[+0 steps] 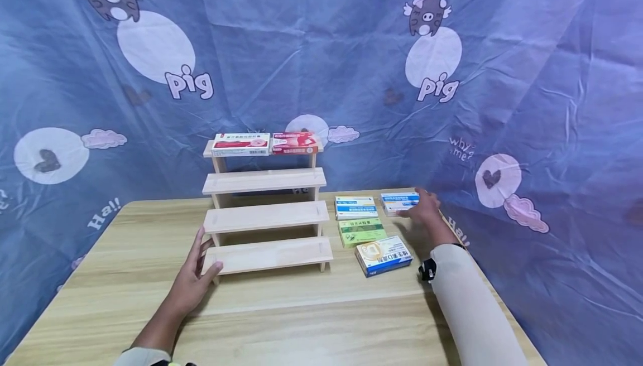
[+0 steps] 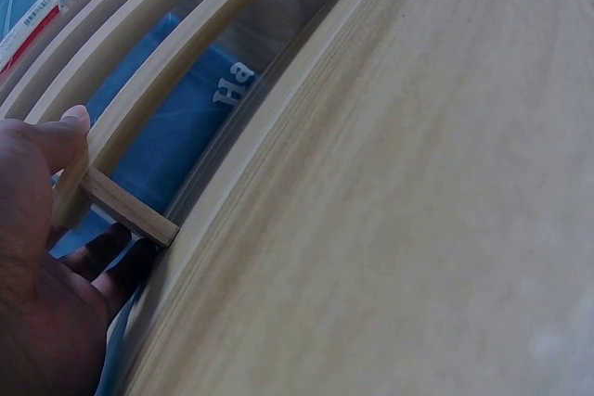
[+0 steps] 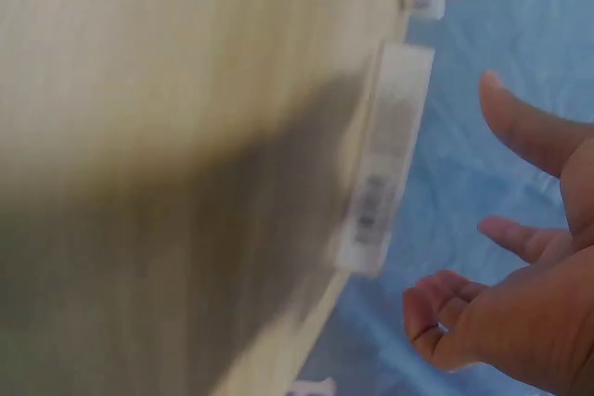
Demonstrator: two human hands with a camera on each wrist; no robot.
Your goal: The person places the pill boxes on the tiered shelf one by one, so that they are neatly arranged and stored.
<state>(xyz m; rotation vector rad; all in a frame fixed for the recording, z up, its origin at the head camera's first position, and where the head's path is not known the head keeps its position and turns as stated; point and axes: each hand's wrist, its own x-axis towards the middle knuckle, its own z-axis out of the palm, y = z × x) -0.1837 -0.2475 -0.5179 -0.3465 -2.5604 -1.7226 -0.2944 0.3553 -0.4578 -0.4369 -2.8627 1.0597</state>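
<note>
A four-tier wooden stand (image 1: 266, 218) is on the table, two medicine boxes on its top tier. My left hand (image 1: 190, 282) grips the bottom tier's left end; in the left wrist view, the hand's (image 2: 37, 266) thumb lies on the plank (image 2: 130, 113), fingers beneath. At the table's far right edge, my right hand (image 1: 428, 210) is over the right end of a blue-and-white box (image 1: 398, 203). The right wrist view has this hand (image 3: 538, 312) with fingers spread and thumb apart, beside the box (image 3: 385, 159), with a gap between them.
Left of that box lies another blue-and-white box (image 1: 356, 208), with a green box (image 1: 361, 232) below it. A white, yellow and blue box (image 1: 383, 255) lies nearest the front. Blue patterned cloth (image 1: 321, 48) hangs behind the wooden table (image 1: 281, 321) and along its right side.
</note>
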